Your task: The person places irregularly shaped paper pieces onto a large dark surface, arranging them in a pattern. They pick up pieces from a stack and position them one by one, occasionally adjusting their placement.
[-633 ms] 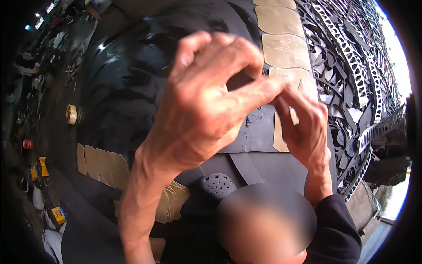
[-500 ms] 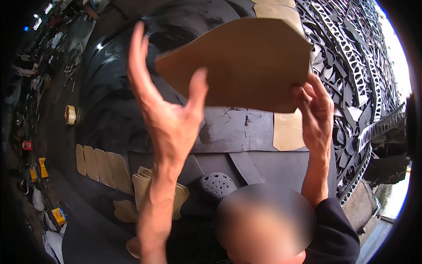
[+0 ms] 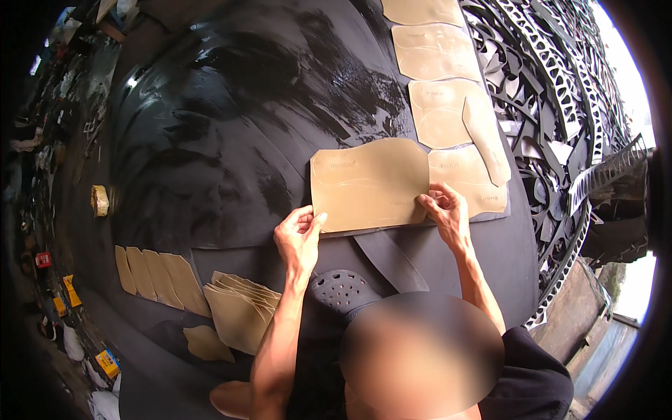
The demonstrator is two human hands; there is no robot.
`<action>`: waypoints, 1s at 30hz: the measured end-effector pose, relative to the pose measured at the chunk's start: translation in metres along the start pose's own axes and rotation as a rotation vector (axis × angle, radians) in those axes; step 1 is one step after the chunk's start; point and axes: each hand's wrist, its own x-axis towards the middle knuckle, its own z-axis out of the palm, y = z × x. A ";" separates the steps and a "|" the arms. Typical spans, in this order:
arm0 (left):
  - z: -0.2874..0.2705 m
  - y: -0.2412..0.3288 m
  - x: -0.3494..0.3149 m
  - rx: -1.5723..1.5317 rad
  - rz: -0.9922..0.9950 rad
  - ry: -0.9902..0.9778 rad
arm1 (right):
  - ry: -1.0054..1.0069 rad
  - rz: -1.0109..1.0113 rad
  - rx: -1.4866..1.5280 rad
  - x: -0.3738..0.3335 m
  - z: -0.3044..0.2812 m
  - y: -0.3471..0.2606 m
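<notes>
A tan flat sheet piece (image 3: 367,189) with a wavy top edge and faint drawn lines spans the space between my hands. My left hand (image 3: 297,234) pinches its lower left corner, thumb on top. At the right edge, my right hand (image 3: 446,213) has it between thumb and fingers. The piece is over the black sheet (image 3: 266,168); whether it rests there or hovers slightly, I cannot tell. Its right side overlaps another tan piece (image 3: 465,175) lying on the black sheet. A narrow tan strip (image 3: 485,140) lies across the pieces just above my right hand.
More tan pieces (image 3: 434,52) run up the right side in a column. At lower left lie a fanned tan stack (image 3: 241,311) and a row of narrow tan pieces (image 3: 164,276). A tape roll (image 3: 100,201) sits far left. Black cut-out scraps (image 3: 553,91) heap along the right.
The tan piece has come down from a raised, tilted position and now faces up flat. My left hand, open and apart from it before, now grips its corner; my right hand still holds it.
</notes>
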 end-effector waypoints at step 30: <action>-0.014 0.029 -0.054 0.711 0.488 0.090 | 0.047 -0.487 -0.995 0.037 0.107 -0.028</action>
